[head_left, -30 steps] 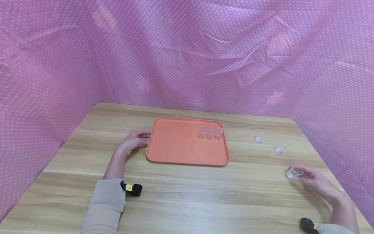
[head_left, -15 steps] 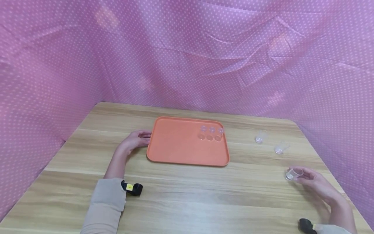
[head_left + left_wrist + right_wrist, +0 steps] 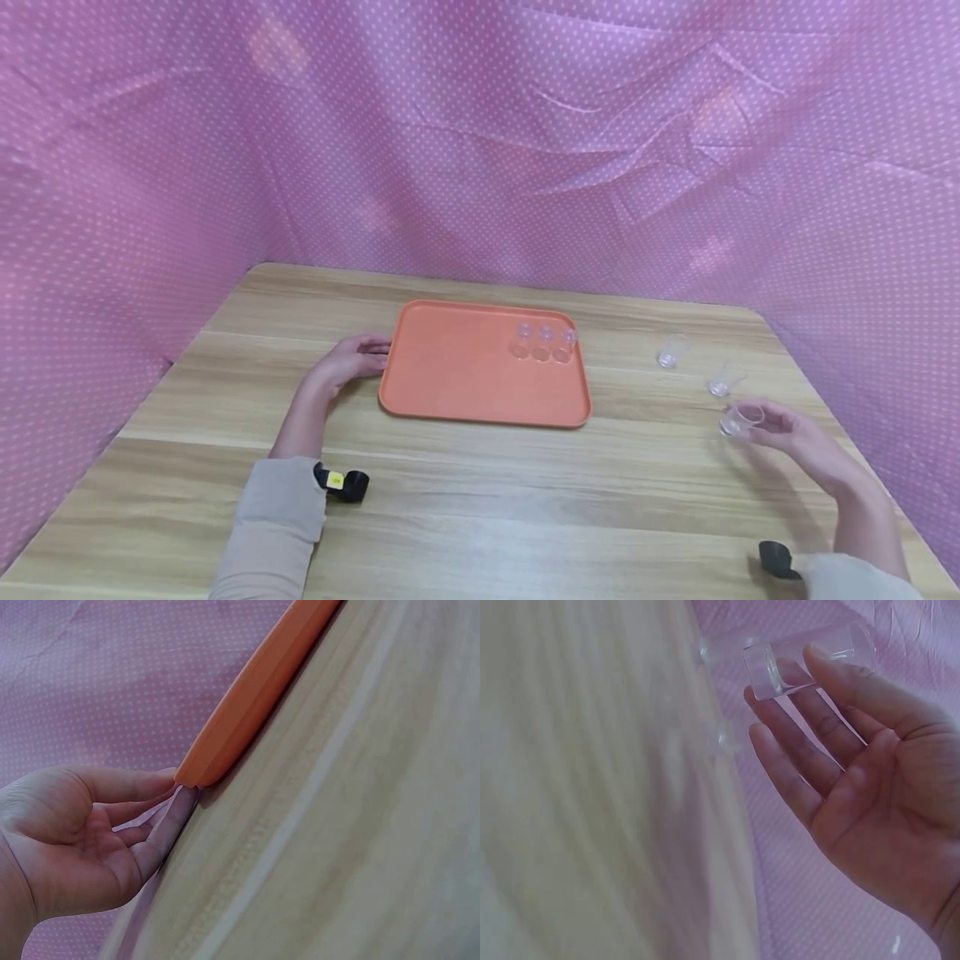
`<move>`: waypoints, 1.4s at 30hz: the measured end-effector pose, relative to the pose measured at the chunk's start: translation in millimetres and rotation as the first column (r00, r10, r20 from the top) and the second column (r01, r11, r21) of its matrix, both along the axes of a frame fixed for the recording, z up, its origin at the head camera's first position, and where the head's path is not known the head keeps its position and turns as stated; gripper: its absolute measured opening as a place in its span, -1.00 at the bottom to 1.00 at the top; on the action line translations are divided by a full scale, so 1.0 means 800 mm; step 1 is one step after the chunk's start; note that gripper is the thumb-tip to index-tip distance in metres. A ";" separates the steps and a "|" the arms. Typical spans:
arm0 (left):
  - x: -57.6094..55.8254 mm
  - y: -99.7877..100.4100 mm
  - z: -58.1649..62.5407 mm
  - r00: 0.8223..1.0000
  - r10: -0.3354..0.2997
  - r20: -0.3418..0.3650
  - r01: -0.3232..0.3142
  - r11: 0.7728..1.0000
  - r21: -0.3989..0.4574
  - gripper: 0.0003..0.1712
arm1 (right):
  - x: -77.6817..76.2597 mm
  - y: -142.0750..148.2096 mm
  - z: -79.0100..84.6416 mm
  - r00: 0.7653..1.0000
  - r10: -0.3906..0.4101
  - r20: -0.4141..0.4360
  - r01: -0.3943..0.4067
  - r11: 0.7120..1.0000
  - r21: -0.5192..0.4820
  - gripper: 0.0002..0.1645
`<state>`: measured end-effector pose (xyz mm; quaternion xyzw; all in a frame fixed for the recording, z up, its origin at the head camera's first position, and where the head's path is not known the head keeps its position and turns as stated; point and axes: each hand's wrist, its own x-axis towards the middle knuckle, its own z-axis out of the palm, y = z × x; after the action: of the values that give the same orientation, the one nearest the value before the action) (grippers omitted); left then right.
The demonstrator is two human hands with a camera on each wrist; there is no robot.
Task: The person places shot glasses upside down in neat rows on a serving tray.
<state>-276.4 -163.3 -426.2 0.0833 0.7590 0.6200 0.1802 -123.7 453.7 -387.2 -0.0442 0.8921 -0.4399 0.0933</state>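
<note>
1. Right hand [image 3: 798, 440]: pinching a clear glass [image 3: 791, 654], thumb on one side, fingers on the other. The right wrist cam shows the thick base pointing at the table and a lower finger sticking out clear of it. It also makes it obvious the glass is up in the air, which is harder to judge from the head view.
2. Left hand [image 3: 348, 364]: way over on the other side, hands well apart. From the head its fingertips just vanish at the tray's edge; the left wrist cam shows thumb and finger nipping the rim.
3. Orange tray [image 3: 461, 367]: only the head view gets all of it, plus three clear glasses [image 3: 541, 353] in a row toward its right end.
4. Two more glasses [image 3: 672, 351] stand right of the tray, just blurs in the right wrist cam.
5. Wood-grain table [image 3: 495, 500], pink dotted cloth [image 3: 480, 150] behind.
</note>
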 end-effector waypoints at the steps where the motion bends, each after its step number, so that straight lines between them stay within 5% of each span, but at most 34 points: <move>1: 0.000 0.000 0.000 1.000 0.002 0.001 -0.002 1.000 0.000 -0.39 | -0.002 -0.004 0.003 1.000 0.008 -0.006 -0.008 1.000 -0.003 -0.47; 15: 0.001 -0.001 0.002 1.000 -0.003 0.009 0.003 1.000 -0.013 -0.38 | -0.041 -0.064 0.027 0.994 0.063 -0.085 -0.068 0.996 -0.062 -0.53; 42: 0.003 0.000 0.003 0.999 0.021 0.026 -0.020 1.000 -0.013 -0.40 | -0.095 -0.167 0.004 0.982 0.072 -0.175 -0.121 0.949 -0.291 -0.48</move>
<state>-274.1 -163.2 -424.2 0.0662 0.7614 0.6179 0.1843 -199.6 319.9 -383.7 -0.1370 0.8163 -0.5602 0.0342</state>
